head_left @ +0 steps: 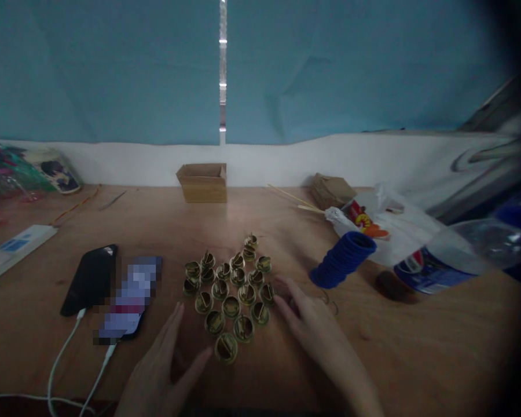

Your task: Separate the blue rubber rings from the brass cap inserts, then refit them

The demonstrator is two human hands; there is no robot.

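A cluster of small round brass-coloured metal pieces [231, 307], several with a bar or clip across the top, lies in the middle of the wooden table. To its left, near the table's front, is my left hand [160, 365], thumb and fingers apart and nothing held. Its thumb tip comes close to the nearest brass piece [226, 348]. On the other side, my right hand [308, 321] rests with fingers spread, their tips beside the rightmost piece [267, 293]; whether they touch it I cannot tell. A leaning stack of blue rings [342, 259] stands beyond my right hand.
Two phones, one dark [91, 278] and one lit [132, 298], lie left with white cables. A power strip [21, 252] is farther left. At the back stand an open cardboard box [204, 188] and a brown packet [332, 191]. A plastic bottle [451, 255] lies right.
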